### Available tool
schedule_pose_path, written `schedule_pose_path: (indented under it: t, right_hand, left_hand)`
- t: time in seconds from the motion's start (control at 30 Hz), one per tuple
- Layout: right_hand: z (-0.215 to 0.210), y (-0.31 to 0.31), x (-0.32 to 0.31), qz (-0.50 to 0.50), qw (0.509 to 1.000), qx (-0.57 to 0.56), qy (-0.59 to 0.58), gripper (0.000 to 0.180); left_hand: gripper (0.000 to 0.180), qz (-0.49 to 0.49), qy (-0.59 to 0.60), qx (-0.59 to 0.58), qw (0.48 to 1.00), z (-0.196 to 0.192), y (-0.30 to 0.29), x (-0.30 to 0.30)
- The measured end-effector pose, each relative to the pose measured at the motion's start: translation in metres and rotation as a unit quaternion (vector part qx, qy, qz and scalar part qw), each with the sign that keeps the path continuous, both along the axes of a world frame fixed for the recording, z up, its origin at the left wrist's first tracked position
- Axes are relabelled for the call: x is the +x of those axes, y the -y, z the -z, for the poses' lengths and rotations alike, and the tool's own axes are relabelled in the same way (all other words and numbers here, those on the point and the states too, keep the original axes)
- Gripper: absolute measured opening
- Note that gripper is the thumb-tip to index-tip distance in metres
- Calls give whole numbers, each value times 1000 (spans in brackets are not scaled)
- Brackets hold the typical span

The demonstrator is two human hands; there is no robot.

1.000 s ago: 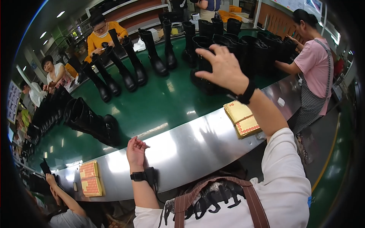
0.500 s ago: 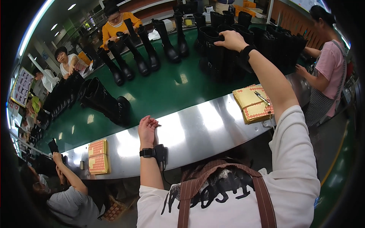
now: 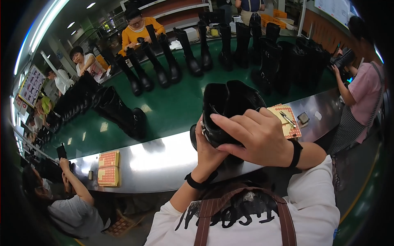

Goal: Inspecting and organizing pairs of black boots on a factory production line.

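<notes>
nearest: the person's own chest, white printed shirt with brown apron straps (image 3: 246,217), a black band on each wrist.

right hand (image 3: 256,137) — fingers spread and curled over the near side of a tall black leather boot (image 3: 230,108), gripping it from the right.

left hand (image 3: 207,149) — mostly hidden behind the boot, cupped against its lower left side; how far the fingers close cannot be told.

the boot is held up in front of the chest, above the near edge of the polished steel worktop (image 3: 164,160), shaft opening facing the camera.

on the steel worktop: an orange dotted card tray (image 3: 285,119) with a small tool, just right of the right hand; two similar orange trays (image 3: 108,168) to the left.

beyond: green conveyor belt (image 3: 176,108) carrying rows of tall black boots (image 3: 164,61) — some upright, some lying.

around the belt: a seated person in grey (image 3: 74,209) lower left, a person in pink (image 3: 363,90) at right, a person in orange (image 3: 137,30) at the far side.
</notes>
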State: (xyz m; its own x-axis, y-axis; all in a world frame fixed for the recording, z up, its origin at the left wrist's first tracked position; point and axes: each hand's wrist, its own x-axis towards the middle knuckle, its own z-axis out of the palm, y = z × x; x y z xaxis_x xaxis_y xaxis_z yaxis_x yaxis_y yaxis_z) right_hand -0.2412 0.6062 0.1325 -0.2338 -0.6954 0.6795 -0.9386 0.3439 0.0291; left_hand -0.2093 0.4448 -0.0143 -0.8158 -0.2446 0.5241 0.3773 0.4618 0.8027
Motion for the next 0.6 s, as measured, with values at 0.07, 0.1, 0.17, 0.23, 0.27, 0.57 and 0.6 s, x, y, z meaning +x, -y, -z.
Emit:
schedule_pose_path:
  t: [0.07, 0.1, 0.17, 0.23, 0.27, 0.57, 0.6]
  right_hand:
    - [14, -18, -3, -29, 995, -70, -61, 52]
    - [21, -32, -7, -56, 989, -119, -61, 57]
    - [43, -52, -11, -71, 951, -285, -100, 93]
    - [76, -63, -8, -14, 937, -319, 144, 111]
    - [98, -60, -8, -5, 906, -327, 267, 113]
    - [177, -17, -22, 65, 856, -246, 450, 31]
    - [171, -18, -25, 96, 841, -283, 451, 27]
  left_hand:
    - [111, -11, 57, 67, 996, 8, 5, 5]
    - [98, -3, 72, 84, 994, 11, 10, 8]
    - [85, 2, 86, 102, 991, 13, 21, 15]
    - [51, 23, 63, 111, 991, 11, 27, 20]
    - [31, -1, 45, 127, 991, 10, 26, 24]
    - [43, 21, 57, 239, 969, 12, 40, 38]
    - [42, 43, 59, 265, 962, 13, 48, 41]
